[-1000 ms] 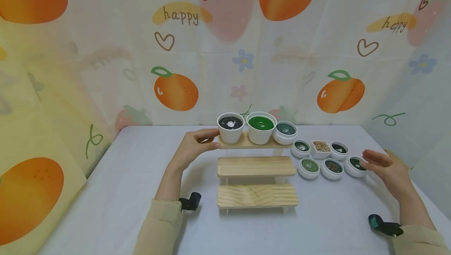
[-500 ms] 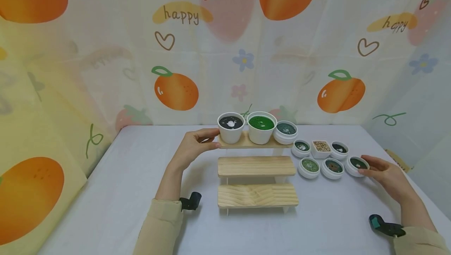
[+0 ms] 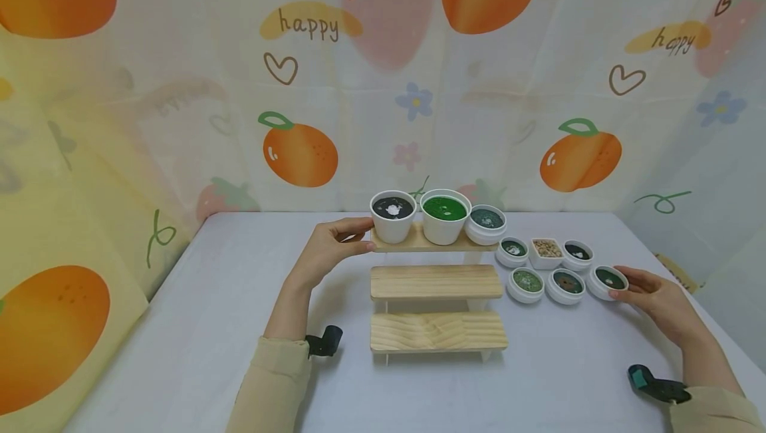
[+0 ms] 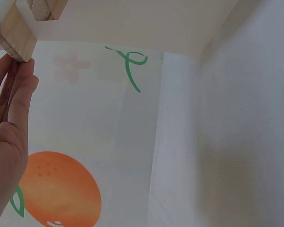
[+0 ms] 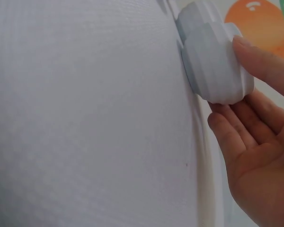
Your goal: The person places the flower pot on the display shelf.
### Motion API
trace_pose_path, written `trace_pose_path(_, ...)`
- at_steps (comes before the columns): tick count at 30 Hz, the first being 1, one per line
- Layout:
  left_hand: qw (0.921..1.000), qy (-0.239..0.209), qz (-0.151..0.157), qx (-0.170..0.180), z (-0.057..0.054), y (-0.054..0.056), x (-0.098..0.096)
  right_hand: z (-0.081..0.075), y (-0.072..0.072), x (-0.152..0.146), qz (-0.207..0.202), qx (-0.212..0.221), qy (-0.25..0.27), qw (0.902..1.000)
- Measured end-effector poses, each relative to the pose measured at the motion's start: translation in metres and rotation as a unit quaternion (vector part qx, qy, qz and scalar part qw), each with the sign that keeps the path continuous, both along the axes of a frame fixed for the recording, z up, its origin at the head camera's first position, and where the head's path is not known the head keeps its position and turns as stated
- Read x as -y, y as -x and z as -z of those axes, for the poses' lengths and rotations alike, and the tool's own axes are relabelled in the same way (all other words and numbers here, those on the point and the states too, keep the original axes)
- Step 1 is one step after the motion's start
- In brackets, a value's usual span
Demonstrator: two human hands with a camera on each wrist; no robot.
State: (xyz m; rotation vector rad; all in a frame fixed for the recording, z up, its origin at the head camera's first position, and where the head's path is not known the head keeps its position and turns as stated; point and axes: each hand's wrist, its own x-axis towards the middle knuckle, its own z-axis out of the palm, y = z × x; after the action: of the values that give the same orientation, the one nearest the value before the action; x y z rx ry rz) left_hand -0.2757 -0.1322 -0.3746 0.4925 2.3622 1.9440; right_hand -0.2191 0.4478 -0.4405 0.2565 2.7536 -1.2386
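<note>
The right grip (image 3: 655, 298) pinches the rightmost bowl (image 3: 608, 282) near the desk's (image 3: 568, 366) right edge; the left grip (image 3: 326, 249) pinches the top shelf (image 3: 414, 240) at its left end. A level lift, clear of the neighbouring bowl (image 3: 566, 286), seems best.

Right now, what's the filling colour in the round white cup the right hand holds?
Mostly dark green filling; head view shows it best.

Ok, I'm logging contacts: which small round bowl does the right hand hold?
The dark-green-filled white bowl at the right end of the front row: it's the only one that the right hand touches.
</note>
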Motion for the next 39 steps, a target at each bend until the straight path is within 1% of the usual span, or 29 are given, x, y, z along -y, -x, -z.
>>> trace_pose_path(11, 1.0000, -0.001, -0.003, 0.000, 0.000, -0.001, 0.000, 0.000, 0.001, 0.002, 0.006, -0.001, -0.016, 0.9999)
trace_pose_path(17, 1.0000, 0.003, -0.002, -0.002, 0.000, 0.000, 0.000, 0.001, 0.001, 0.004, 0.014, 0.001, -0.006, 0.9999)
trace_pose_path(24, 1.0000, -0.008, 0.002, -0.005, 0.003, 0.001, 0.001, -0.002, 0.002, 0.009, 0.024, 0.013, -0.006, 0.9996)
trace_pose_path(30, 1.0000, -0.005, 0.001, -0.007, 0.002, 0.001, 0.000, -0.005, 0.005, 0.011, 0.036, -0.002, -0.013, 0.9993)
trace_pose_path(39, 1.0000, 0.000, 0.000, -0.009, 0.001, 0.001, 0.000, -0.007, 0.006, 0.013, 0.056, -0.031, -0.001, 0.9979)
